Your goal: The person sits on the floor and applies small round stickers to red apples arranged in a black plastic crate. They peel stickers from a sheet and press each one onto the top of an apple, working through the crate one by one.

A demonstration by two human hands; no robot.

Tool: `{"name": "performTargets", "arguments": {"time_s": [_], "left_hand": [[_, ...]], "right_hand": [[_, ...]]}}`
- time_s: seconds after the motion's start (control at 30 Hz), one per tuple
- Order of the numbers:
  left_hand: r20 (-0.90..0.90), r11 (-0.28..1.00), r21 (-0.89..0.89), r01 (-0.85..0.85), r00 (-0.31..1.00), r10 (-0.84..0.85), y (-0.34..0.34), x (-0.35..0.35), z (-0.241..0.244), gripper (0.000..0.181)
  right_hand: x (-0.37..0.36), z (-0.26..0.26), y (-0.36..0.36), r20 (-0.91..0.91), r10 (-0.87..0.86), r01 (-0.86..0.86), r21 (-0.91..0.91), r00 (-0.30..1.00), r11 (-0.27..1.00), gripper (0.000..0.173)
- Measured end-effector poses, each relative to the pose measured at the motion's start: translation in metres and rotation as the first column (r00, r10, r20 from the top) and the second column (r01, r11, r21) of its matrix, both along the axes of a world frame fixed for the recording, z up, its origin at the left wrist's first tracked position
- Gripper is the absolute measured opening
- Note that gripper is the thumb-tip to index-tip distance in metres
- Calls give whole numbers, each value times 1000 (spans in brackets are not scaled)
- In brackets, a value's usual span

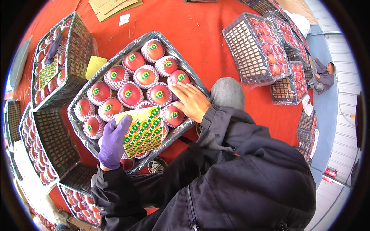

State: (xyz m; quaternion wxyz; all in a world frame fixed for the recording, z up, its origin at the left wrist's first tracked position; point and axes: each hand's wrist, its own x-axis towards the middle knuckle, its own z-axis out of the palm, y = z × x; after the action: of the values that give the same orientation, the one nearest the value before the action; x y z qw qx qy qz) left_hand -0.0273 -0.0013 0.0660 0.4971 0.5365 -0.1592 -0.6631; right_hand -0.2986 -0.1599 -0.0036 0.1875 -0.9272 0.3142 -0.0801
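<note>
Before me a black crate (pixel 202 83) lined with clear plastic holds several red apples in white foam nets, most bearing a green and yellow sticker. My left hand (pixel 113 141), in a purple glove, grips a sheet of round green, red and yellow stickers (pixel 144 132) by its left edge, above the apples. Part of the sheet's backing is bare. My bare right hand (pixel 189 101) lies over the crate's right side, fingertips on a stickered apple (pixel 178 78) and thumb by another apple (pixel 173 115). The sheet hides some apples in the near part of the crate.
At the left stands a crate of apples (pixel 70 62) with a purple glove (pixel 54 47) and a sticker sheet (pixel 48 73) on top. More filled crates stand lower left and at the right (pixel 245 52). Flattened cardboard (pixel 111 7) lies on the red floor covering. Another person (pixel 325 76) sits far right.
</note>
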Motion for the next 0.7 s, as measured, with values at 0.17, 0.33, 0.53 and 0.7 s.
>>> {"name": "performTargets", "arguments": {"time_s": [0.17,0.33,0.53,0.7], "left_hand": [[55,1000,-16,-9,998,10,0,1,1,33],[-123,987,43,-156,980,160,1,5,-7,28],[-254,986,-3,-169,953,163,-5,1,4,31],[-260,994,-43,-101,962,86,-5,1,4,33]], "right_hand": [[0,-17,-17,70,-192,190,35,979,981,65],[20,12,-17,322,-392,343,201,862,918,47],[68,92,30,425,181,-273,166,887,948,48],[76,79,24,457,36,-222,360,889,906,39]]}}
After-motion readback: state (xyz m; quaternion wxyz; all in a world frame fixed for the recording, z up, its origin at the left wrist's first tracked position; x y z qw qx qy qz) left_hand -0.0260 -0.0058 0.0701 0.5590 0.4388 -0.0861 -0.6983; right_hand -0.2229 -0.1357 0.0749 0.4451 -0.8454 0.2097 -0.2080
